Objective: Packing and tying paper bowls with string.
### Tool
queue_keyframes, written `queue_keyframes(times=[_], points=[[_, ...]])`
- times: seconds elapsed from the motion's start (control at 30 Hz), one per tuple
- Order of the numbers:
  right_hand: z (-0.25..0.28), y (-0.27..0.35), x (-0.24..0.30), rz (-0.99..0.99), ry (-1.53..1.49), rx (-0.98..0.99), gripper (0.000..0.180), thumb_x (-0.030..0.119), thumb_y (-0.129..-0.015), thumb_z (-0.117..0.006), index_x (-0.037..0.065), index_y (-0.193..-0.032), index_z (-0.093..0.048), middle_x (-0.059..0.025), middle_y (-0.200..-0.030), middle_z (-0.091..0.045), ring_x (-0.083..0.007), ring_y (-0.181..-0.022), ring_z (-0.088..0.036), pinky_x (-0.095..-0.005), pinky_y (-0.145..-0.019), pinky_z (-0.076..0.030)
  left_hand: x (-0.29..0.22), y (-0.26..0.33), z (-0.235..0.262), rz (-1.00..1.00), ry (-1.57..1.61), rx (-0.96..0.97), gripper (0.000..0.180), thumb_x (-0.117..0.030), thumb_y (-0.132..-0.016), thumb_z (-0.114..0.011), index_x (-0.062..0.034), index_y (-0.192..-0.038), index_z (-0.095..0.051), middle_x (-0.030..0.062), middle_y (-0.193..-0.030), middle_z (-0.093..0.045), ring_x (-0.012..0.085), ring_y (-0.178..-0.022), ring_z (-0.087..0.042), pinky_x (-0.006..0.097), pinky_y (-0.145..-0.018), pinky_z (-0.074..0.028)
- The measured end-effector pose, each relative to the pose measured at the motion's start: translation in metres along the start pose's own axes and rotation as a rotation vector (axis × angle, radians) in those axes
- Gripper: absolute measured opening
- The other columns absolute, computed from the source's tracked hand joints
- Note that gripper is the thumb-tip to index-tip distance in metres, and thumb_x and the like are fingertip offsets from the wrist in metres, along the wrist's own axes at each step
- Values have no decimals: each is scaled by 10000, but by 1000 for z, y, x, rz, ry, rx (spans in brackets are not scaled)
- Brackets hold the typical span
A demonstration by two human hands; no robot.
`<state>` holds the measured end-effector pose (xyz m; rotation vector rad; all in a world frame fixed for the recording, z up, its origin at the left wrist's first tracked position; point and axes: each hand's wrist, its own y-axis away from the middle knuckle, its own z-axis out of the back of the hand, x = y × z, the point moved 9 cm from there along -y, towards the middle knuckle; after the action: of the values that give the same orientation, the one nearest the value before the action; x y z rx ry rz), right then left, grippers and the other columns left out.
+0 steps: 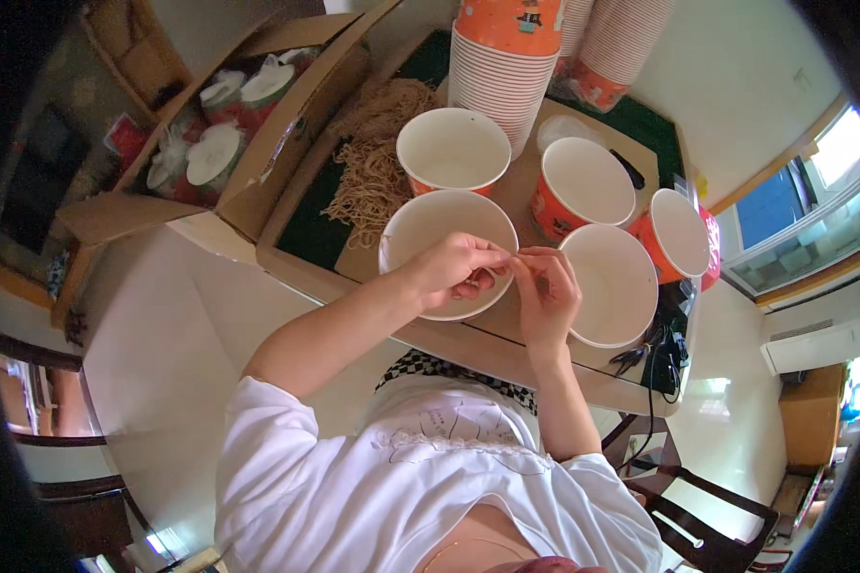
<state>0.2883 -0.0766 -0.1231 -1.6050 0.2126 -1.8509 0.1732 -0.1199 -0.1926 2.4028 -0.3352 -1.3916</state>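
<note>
Both hands meet fingertip to fingertip over the right rim of a white-lined paper tub (413, 227) at the table's near edge. My left hand (457, 267) is pinched closed above its opening, fingers curled. Thumb and fingers of my right hand (550, 291) press together beside it, between this tub and another paper tub (613, 291) to the right. Whatever the fingertips hold is too small to make out. Behind stand more upright paper tubs, one at back left (452, 148), an orange-sided one (588, 181) and one at far right (680, 234).
Tall stacks of nested tubs (502, 81) stand at the back. Left of them lies a heap of tan strings (377, 153). An open cardboard box (291, 143) with lidded tubs (215, 153) sits at the left. Black cables (669, 349) hang over the table's right edge.
</note>
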Motion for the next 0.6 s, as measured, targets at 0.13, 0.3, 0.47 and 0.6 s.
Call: queue_keyframes(times=[0.13, 0.3, 0.47, 0.6], points=[[1, 0, 14, 55, 129, 89, 82, 5, -819, -620, -20, -895, -638, -95, -959, -628, -149, -832, -597, -244, -701, -472, -1, -1, 1, -12, 7, -34, 119, -165, -898, -560, -72, -879, -631, -38, -738, -572, 31, -576, -478, 172, -429, -323], [2, -1, 21, 55, 138, 178, 138, 1, -831, -574, 2, -948, -646, -142, -1004, -609, -267, -913, -605, -335, -799, -485, -4, 0, 1, -53, -41, -76, 92, -133, -853, -629, -61, -910, -642, -45, -726, -569, 28, -578, -469, 168, -450, -341], [4, 1, 18, 4, 41, 241, 193, -57, -819, -520, -10, -967, -635, -141, -1027, -599, -255, -926, -599, -319, -815, -476, -6, 2, -1, -91, -63, -37, 90, -102, -832, -648, -56, -910, -642, -46, -713, -561, 30, -578, -461, 167, -468, -350], [3, 4, 12, -45, -55, 277, 248, -97, -798, -491, -13, -986, -629, -137, -1012, -591, -233, -934, -593, -296, -806, -474, -10, 5, -3, -130, -179, -33, 73, -93, -825, -650, -54, -886, -646, -33, -718, -575, 29, -591, -463, 176, -467, -347]])
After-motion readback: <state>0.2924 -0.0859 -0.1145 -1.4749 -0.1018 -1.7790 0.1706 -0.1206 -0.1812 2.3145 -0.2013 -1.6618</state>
